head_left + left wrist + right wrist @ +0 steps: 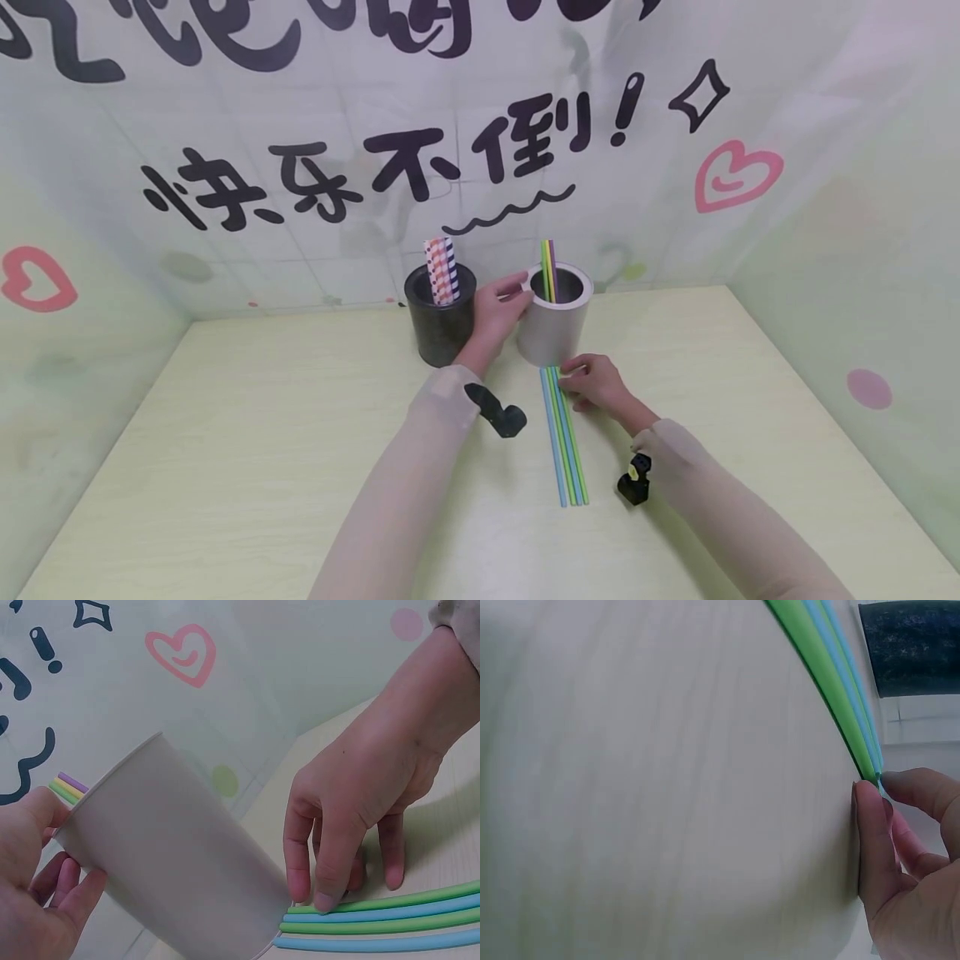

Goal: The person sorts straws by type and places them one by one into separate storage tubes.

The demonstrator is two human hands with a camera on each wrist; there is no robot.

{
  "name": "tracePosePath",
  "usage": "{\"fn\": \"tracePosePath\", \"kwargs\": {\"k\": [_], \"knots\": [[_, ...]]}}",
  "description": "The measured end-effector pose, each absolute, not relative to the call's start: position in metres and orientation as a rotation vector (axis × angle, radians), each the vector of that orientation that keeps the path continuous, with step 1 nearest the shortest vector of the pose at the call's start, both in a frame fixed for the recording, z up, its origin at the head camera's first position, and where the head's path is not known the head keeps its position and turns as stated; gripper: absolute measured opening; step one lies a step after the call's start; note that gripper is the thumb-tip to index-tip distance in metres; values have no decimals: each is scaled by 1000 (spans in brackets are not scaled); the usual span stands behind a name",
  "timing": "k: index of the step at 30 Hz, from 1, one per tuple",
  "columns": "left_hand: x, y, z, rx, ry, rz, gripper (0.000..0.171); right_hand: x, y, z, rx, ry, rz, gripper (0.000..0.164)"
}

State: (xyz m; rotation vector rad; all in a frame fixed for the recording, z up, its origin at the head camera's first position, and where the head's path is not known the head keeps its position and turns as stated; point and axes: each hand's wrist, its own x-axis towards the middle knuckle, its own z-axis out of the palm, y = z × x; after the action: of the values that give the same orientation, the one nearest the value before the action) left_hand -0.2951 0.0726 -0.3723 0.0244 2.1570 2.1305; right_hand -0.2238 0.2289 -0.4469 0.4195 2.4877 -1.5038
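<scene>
A light grey cup [553, 329] stands near the back wall with green, yellow and purple straws [550, 271] leaning in it. My left hand [498, 315] holds that cup at its left rim, fingertips against the outer wall in the left wrist view. Several blue and green straws [564, 442] lie side by side on the table, their far ends near the cup's base. With thumb and fingers, my right hand [596, 383] pinches the far end of the rightmost green straw [390, 898]. The right wrist view shows the fingertips [868, 791] at the straw ends.
Left of the grey cup stands a black cup [442, 337] holding patterned paper straws [441, 271], close to my left wrist. A printed sheet [375, 275] hangs behind the pale wooden table [262, 467], and side walls flank it.
</scene>
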Motion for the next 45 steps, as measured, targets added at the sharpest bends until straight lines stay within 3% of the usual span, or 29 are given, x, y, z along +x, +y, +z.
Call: {"fn": "tracePosePath", "kwargs": {"k": [45], "knots": [[-294, 71, -373, 35, 2151, 2151, 36, -224, 223, -443, 438, 2537, -1500, 33]]}}
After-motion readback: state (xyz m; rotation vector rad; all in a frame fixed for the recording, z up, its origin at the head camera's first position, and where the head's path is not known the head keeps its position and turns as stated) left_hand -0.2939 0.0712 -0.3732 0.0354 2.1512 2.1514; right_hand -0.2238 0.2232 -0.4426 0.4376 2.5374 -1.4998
